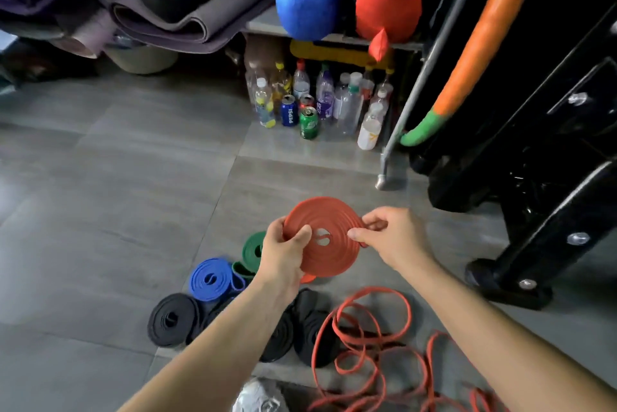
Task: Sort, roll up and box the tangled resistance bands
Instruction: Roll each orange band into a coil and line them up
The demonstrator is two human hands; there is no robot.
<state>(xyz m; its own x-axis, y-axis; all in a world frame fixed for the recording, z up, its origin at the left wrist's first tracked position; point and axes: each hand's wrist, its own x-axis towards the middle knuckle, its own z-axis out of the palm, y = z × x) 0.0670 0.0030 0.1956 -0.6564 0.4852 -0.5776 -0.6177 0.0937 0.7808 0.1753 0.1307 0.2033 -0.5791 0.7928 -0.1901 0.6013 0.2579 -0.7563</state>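
Coiled orange band (325, 238) pinched between left grip (283, 253) and right grip (389, 236), above floor (117, 194).

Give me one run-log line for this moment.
phase: rolling | left hand grips red coil | right hand pinches coil edge | rolled: blue roll, green roll, black rolls | loose: thin red bands

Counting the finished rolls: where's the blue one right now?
In the head view, the blue roll lies on the floor left of centre, between the green roll and a black roll.
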